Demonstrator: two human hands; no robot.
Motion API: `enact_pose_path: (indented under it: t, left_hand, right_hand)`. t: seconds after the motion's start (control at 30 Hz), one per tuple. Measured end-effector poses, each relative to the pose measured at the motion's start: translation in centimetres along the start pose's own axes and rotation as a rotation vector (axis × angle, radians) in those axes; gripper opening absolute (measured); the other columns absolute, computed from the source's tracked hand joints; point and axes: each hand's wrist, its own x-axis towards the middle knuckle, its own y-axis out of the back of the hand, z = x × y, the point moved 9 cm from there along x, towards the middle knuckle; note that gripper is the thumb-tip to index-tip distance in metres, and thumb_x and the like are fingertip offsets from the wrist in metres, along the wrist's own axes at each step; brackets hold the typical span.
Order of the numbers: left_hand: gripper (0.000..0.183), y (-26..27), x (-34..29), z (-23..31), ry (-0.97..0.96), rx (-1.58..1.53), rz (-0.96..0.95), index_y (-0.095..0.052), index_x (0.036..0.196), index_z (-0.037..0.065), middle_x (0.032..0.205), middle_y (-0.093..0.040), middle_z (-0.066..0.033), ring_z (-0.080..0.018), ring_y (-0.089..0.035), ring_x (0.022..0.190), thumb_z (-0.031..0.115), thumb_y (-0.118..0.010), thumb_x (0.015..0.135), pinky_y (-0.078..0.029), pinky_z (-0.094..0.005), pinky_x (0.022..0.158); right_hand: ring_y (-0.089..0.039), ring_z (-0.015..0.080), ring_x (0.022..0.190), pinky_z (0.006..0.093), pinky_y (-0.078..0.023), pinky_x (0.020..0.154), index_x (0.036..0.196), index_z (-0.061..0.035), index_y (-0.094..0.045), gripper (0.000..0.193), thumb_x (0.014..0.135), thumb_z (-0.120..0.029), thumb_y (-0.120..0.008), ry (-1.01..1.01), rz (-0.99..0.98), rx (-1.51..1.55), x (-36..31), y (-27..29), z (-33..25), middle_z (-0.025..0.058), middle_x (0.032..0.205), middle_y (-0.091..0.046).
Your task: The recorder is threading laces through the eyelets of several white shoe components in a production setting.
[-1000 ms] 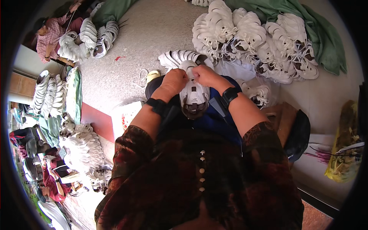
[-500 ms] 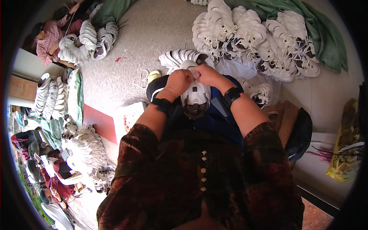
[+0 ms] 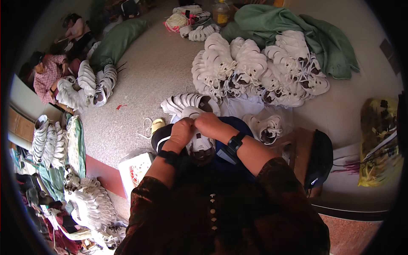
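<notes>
Shoe looks unfinished; your left hand and right hand meet over it, grip unclear; piled shoes beyond already carry laces

The fingers hide part of the white shoe, and what they pinch is too small to see. Far right of them, the yellow bag is too blurry to see into; below them, the bottom edge cuts off the dark shirt.

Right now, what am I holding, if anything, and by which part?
Your left hand and right hand meet over the white shoe; they hide any grip, so what they hold cannot be told.
</notes>
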Motion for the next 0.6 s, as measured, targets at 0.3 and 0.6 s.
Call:
enact_pose_path:
  t: [0.3, 0.6]
  left_hand:
    - [0.012, -0.7, 0.2, -2.5, 0.191, -0.370, -0.090, -0.057, 0.077, 0.000, 0.067, -0.061, -0.0084, -0.0148, -0.056, 0.061, 0.006, -0.067, 0.073, -0.047, -0.0283, 0.060]
    - [0.010, -1.1, 0.2, -2.7, 0.210, -0.346, -0.152, -0.059, 0.073, 0.000, 0.063, -0.061, -0.0095, -0.0150, -0.056, 0.058, 0.007, -0.066, 0.072, -0.046, -0.0282, 0.058]
  right_hand:
    - [-0.062, 0.0316, 0.068, 0.0405, -0.049, 0.059, 0.067, -0.0055, -0.061, 0.008, 0.067, -0.013, -0.058, 0.116, -0.002, 0.016, -0.3, 1.8, 1.7, 0.0145, 0.067, -0.061]
    - [-0.060, 0.0355, 0.069, 0.0444, -0.047, 0.062, 0.070, -0.0003, -0.057, 0.007, 0.067, -0.007, -0.057, -0.134, -0.046, 0.181, -0.9, -0.3, 2.9, 0.0185, 0.069, -0.059]
